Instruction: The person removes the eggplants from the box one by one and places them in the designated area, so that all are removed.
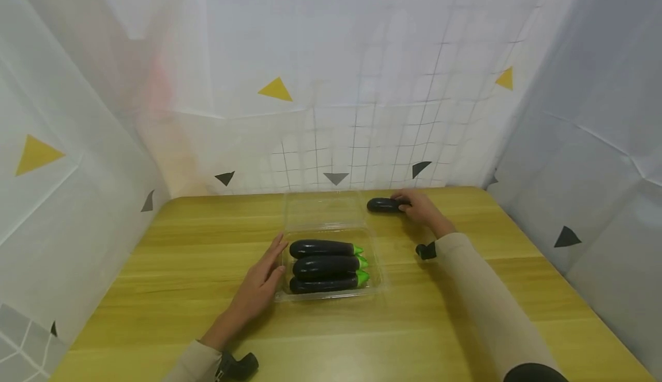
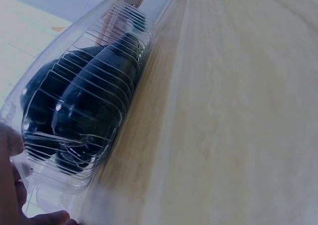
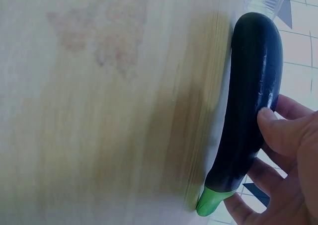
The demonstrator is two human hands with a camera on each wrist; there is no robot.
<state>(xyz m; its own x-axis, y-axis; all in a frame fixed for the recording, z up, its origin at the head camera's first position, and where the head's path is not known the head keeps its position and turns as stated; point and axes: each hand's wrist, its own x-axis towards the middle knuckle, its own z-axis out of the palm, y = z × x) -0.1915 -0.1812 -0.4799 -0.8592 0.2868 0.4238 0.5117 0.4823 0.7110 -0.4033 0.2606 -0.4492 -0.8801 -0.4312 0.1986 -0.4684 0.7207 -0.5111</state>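
Observation:
A clear plastic clamshell container point(image 1: 331, 296) lies on the table with its lid folded back. Inside, three dark purple eggplants point(image 1: 324, 267) lie side by side, green stems to the right. My left hand point(image 1: 258, 284) rests against the container's left edge, fingers extended; the left wrist view shows the ribbed side wall point(image 2: 99, 111) close to its fingertips. At the back right, my right hand point(image 1: 420, 208) holds another eggplant point(image 1: 381, 205) near the tabletop. In the right wrist view, the thumb point(image 3: 278, 130) presses its near side, with fingers behind and the green stem point(image 3: 211, 201) showing.
The clear lid point(image 1: 324, 209) reaches toward the table's back edge, left of the held eggplant. White sheeting point(image 1: 248, 152) with yellow and dark triangles stands behind and beside the wooden table point(image 1: 414, 324). Each wrist carries a small black camera point(image 1: 426, 251).

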